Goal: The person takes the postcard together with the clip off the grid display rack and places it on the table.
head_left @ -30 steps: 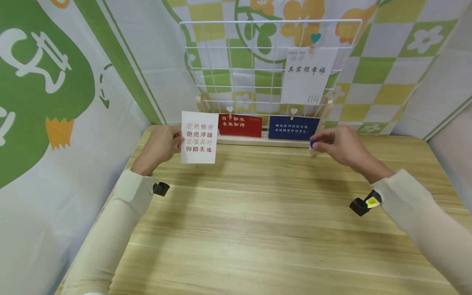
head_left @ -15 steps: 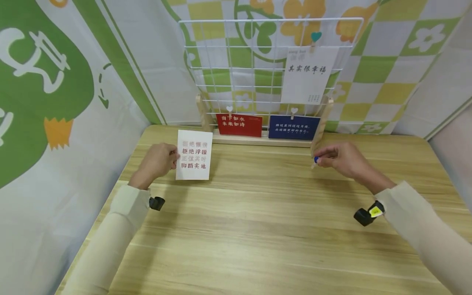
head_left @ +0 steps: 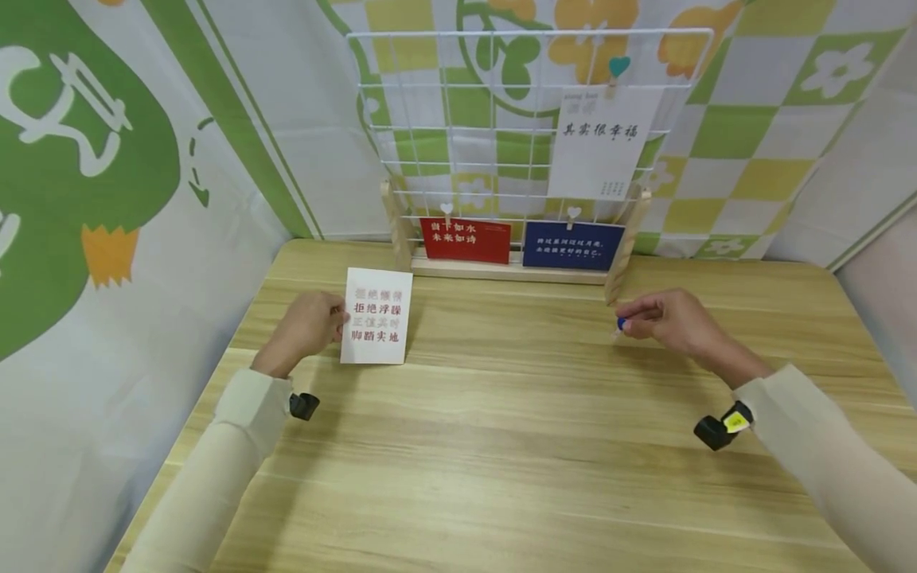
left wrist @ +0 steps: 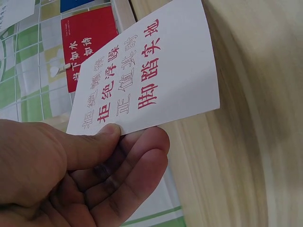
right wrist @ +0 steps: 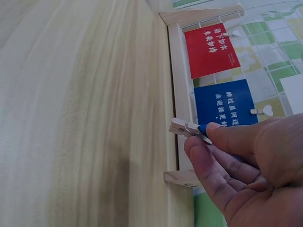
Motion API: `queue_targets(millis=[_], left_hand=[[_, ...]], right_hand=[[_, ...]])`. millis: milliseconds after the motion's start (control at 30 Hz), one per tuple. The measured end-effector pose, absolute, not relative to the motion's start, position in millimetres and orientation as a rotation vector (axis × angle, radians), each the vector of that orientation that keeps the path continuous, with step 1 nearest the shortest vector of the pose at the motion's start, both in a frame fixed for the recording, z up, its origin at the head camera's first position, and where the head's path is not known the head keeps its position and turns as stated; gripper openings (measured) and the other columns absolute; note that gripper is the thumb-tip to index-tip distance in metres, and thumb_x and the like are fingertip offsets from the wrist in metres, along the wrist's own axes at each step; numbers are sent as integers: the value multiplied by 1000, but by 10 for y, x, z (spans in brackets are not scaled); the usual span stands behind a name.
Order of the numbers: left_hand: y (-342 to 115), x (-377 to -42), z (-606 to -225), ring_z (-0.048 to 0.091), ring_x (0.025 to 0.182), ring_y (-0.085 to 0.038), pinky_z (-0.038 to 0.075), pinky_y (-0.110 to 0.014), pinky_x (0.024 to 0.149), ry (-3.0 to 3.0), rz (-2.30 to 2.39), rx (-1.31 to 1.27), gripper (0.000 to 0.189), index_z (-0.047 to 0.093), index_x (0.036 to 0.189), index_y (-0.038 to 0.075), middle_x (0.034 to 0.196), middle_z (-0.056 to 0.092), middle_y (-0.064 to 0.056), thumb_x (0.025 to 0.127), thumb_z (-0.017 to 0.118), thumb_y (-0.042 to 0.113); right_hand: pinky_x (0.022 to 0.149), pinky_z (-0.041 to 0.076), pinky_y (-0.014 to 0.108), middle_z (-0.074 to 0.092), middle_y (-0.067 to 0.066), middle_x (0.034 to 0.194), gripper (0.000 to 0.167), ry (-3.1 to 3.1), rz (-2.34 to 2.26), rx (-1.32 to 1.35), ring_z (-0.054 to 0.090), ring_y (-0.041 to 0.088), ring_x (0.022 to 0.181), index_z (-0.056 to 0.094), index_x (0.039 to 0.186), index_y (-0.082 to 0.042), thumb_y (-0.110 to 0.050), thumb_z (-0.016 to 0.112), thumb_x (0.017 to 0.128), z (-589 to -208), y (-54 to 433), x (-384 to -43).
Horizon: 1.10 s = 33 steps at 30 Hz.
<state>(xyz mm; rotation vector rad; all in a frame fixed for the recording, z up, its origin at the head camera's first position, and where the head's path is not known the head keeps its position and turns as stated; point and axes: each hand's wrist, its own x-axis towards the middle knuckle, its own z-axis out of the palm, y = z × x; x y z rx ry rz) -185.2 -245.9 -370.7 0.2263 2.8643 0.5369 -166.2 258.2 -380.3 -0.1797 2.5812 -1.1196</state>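
A white card [head_left: 376, 350] with red and outlined characters is pinched at its left edge by my left hand [head_left: 306, 325]. In the left wrist view the thumb lies on the front of the card [left wrist: 165, 61], fingers curled behind. My right hand [head_left: 677, 322] pinches a small wooden clothespin [right wrist: 183, 126] with a blue end between thumb and fingertips; its jaws point away from the hand. Both hands are over the table, in front of a white wire grid rack [head_left: 494, 131] on a wooden base. The card and the clothespin are far apart.
Clipped low on the grid are a red card [head_left: 469, 251] and a blue card [head_left: 566, 256], each under a white heart clothespin. A white card [head_left: 598, 163] hangs upper right from a teal heart clothespin [head_left: 618, 68]. Fabric walls enclose the wooden table [head_left: 487, 446].
Both hands have come down and back from the rack toward the person, the left with the white card and the right with the clothespin. The cards on the grid have stayed put.
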Motion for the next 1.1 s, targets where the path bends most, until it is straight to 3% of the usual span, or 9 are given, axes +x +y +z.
queue_targets(millis=[233, 467, 800, 1100], left_hand=[[-2491, -1854, -3779, 55, 59, -16, 41, -26, 54, 2843, 503, 234, 22, 61, 81, 1, 74, 67, -15, 100, 53, 6], [-2502, -1877, -3838, 61, 64, -17, 44, -26, 57, 2805, 443, 215, 19, 63, 83, 1, 77, 68, -14, 99, 54, 6], [-2516, -1851, -3943, 67, 68, -20, 51, -26, 56, 2747, 476, 211, 15, 66, 90, -3, 78, 69, -15, 98, 55, 3], [-2523, -1846, -3979, 68, 70, -22, 54, -25, 57, 2683, 539, 106, 14, 64, 102, -8, 85, 69, -17, 97, 58, 4]], right_hand=[[73, 54, 26, 74, 15, 104, 34, 2584, -1101, -154, 67, 7, 86, 67, 120, 2, -19, 68, 94, -3949, 2648, -1628], [71, 52, 18, 74, 16, 106, 31, 2578, -1113, -174, 67, 6, 87, 68, 118, 3, -16, 67, 94, -4074, 2694, -1575], [72, 55, 18, 73, 23, 101, 30, 2425, -1223, -222, 70, 4, 81, 64, 115, 13, -7, 65, 93, -4252, 2741, -1561], [74, 54, 16, 74, 19, 102, 26, 2475, -1130, -295, 68, 1, 84, 69, 111, 9, -8, 67, 92, -4295, 2753, -1581]])
